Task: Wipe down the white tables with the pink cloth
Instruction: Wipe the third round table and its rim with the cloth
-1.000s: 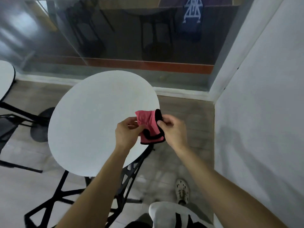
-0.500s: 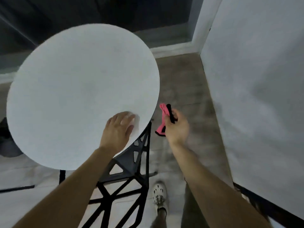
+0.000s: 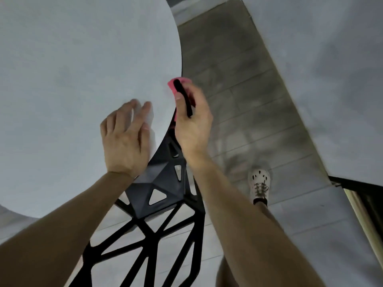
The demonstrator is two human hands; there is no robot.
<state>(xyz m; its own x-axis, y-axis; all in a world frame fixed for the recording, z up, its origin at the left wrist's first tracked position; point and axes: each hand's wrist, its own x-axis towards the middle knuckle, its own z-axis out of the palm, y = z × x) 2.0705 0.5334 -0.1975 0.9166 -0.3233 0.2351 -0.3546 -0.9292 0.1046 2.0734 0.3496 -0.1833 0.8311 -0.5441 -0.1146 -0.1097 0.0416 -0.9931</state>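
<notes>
At the right-hand rim of the round white table [image 3: 72, 79], the pink cloth [image 3: 172, 86] was held bunched in the right hand [image 3: 194, 127]. The fingers of that hand were curled round the cloth from behind, and the thumb [image 3: 179, 108] was pressed against its front beside the black band [image 3: 184, 100] sewn along its edge. A pink tip was seen above the fist, over the tabletop's edge, and a smaller pink scrap showed below the thumb, just off the rim. Whether the cloth was touching the surface could not be told, because that part was blurred.

The left hand [image 3: 126, 139] was laid palm down on the tabletop, close to the same rim and just beside the right hand. Its fingers [image 3: 143, 114] were stretched out straight and kept nearly together, with only narrow gaps between them.

Below the tabletop, a black table base [image 3: 157, 183] of open triangular lattice was seen between the two forearms. A grey tiled floor [image 3: 238, 100] lay to the right, and on it a white shoe [image 3: 260, 184] with dark holes was planted. Further right, a pale wall [image 3: 321, 69] was visible.
</notes>
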